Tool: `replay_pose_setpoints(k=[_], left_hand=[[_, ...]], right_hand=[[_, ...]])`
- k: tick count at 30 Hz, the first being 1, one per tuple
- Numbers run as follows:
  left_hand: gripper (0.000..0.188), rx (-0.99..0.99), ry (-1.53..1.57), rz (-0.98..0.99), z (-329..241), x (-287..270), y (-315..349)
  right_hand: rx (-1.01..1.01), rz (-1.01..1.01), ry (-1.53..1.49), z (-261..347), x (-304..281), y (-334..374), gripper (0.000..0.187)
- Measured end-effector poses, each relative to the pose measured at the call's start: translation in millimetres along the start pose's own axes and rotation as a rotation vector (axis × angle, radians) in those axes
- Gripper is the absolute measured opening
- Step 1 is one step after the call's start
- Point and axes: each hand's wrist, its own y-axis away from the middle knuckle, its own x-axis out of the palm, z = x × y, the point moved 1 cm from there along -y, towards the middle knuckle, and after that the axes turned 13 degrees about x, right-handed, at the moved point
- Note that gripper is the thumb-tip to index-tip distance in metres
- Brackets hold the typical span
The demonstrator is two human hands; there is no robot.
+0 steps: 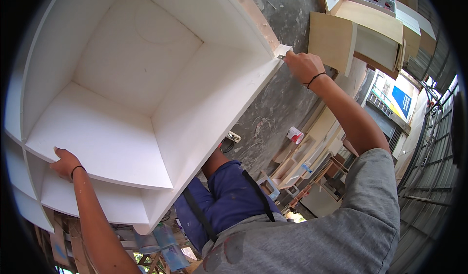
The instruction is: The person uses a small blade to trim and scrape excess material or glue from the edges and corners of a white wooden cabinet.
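White cabinet (pixel 146 93) fills the upper left of frame, left hand (pixel 66 164) gripping a shelf edge, right hand (pixel 303 66) pinching a scraper (pixel 282 52) at the corner: advisable to keep the blade flat and the carcass steadied

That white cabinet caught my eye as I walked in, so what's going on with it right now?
A person is working on a white shelf unit with open compartments. Their left hand grips the front edge of a shelf board, steadying it. Their right hand presses a small flat scraper-like tool against the unit's outer corner. Unpainted wooden cabinet parts lie on the concrete floor beyond, along with a small red-and-white container.
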Motion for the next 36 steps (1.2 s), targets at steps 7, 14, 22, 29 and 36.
replay_pose_setpoints(k=[7, 14, 22, 29, 36], left_hand=[[0.066, -0.018, 0.020, 0.030, -8, 0, 3], [0.067, 0.023, 0.034, -0.004, -9, -2, -7], [0.067, 0.012, 0.030, -0.129, 34, 30, -36], [0.071, 0.007, -0.065, 0.035, 5, 28, -26], [0.079, -0.019, -0.131, -0.124, 41, 81, -153]], right_hand=[[0.169, -0.291, -0.186, -60, 34, -32, 0.025], [-0.026, -0.435, -0.424, -11, 61, 6, 0.020], [-0.071, -0.470, -0.662, 13, 51, -14, 0.018], [0.212, -0.343, -0.655, -32, 70, -44, 0.020], [0.308, -0.362, -1.112, -1, 83, 21, 0.023]])
